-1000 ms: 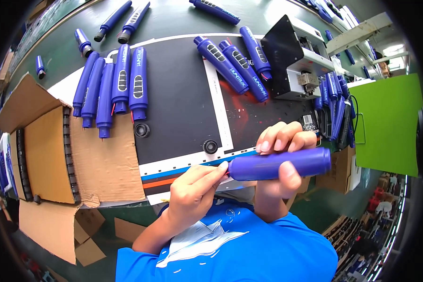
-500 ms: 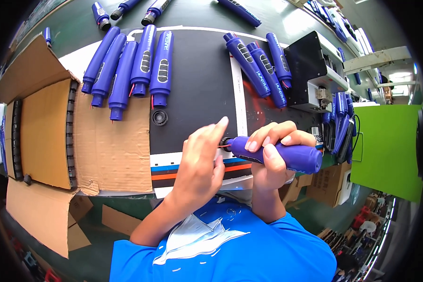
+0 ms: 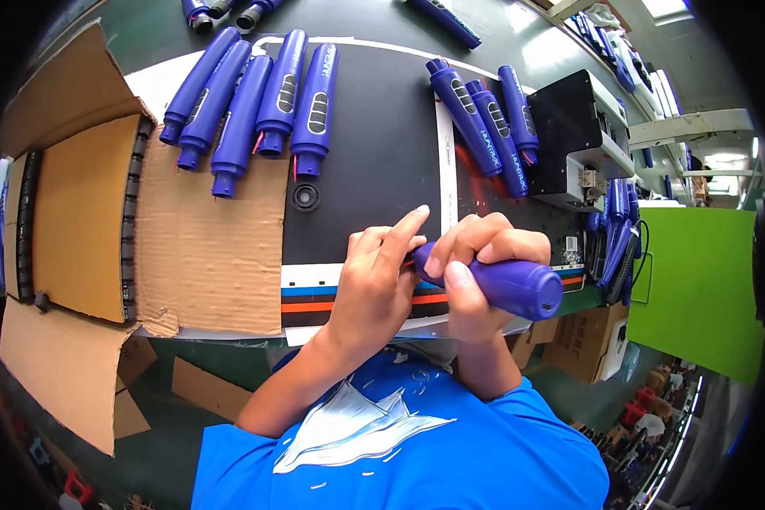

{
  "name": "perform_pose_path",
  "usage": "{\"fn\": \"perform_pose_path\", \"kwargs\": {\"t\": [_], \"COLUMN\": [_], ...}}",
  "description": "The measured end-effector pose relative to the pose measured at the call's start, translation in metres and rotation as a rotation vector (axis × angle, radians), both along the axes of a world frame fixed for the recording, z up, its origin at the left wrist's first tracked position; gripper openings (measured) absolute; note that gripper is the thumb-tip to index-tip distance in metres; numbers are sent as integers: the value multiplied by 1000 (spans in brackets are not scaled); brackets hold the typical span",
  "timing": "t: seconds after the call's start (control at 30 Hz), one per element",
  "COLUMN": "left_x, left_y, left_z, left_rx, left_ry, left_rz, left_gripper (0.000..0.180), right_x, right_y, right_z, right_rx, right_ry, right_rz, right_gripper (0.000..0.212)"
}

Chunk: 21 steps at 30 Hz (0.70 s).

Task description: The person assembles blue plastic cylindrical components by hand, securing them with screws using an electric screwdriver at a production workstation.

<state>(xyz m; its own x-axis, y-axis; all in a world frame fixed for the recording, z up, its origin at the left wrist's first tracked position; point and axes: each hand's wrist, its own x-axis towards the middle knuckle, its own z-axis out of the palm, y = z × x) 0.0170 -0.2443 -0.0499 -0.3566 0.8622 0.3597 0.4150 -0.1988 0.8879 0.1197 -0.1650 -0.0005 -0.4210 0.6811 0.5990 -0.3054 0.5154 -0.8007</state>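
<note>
My right hand (image 3: 476, 268) is wrapped round a blue plastic tube-shaped handle (image 3: 523, 291), its closed, rounded end tilted toward me on the right. At the tube's narrow end, my left hand (image 3: 372, 285) touches with bent fingers, the index finger stretched further forward. A bit of red wire shows between the hands; what the left fingers pinch there is hidden. A round black ring-shaped cap (image 3: 305, 197) lies on the black mat (image 3: 374, 153), beyond my left hand. Several similar blue handles (image 3: 315, 110) with grey button panels lie past it, red wires at their near ends.
Beside the mat on the left stands an open cardboard box (image 3: 85, 221), one flap (image 3: 208, 229) spread over the table. More blue handles (image 3: 484, 132) lie back right, next to a black and white machine (image 3: 578, 140). A green panel (image 3: 693, 289) stands at far right.
My left hand has moved in to the tube's narrow end, covering the black part seen there before. The handle has tilted, its rounded end coming slightly left and nearer. The whole view has shifted slightly.
</note>
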Motion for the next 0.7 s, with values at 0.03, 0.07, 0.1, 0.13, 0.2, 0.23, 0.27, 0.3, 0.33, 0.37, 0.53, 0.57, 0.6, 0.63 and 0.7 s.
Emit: {"fn": "perform_pose_path", "kwargs": {"t": [0.03,0.07,0.1,0.13,0.2,0.23,0.27,0.3,0.33,0.37,0.53,0.57,0.6,0.63,0.7], "left_x": [-2,-4,-3,-5,-7,-7,-4,-3,-5,-9,-31,-35,-40,-43,-52], "left_y": [-2,-4,-8,-12,-15,-16,-13,-9,-11,-16,-22,-23,-23,-23,-27], "left_z": [5,12,23,35,49,49,55,48,51,55,42,40,40,40,24], "left_rx": [3,36,70,127,191,260,224,179,78,-18,-130,-174,-243,-295,-253], "left_ry": [4,-25,-63,-50,10,74,47,124,134,146,329,377,467,522,415], "left_rz": [2,-13,-35,-53,-63,-63,-41,34,24,17,200,289,357,374,357], "left_gripper": [70,73,75,78,80,81,85,88,86,85,62,58,55,51,48], "right_x": [4,10,16,25,22,14,11,6,5,5,4,2,4,10,11], "right_y": [3,5,-4,9,10,7,12,17,19,22,32,33,37,28,23], "right_z": [2,10,34,48,63,58,47,17,2,-7,-14,-16,-29,-30,-24], "right_rx": [-63,-101,-178,-44,38,53,284,484,150,-175,-213,-212,-186,-325,-415], "right_ry": [9,60,134,157,218,250,-133,-490,-218,62,148,165,52,-187,-594], "right_rz": [87,172,191,370,448,450,222,4,135,262,314,310,254,85,144], "right_gripper": [36,37,40,43,36,27,26,26,26,26,24,22,20,19,25]}}
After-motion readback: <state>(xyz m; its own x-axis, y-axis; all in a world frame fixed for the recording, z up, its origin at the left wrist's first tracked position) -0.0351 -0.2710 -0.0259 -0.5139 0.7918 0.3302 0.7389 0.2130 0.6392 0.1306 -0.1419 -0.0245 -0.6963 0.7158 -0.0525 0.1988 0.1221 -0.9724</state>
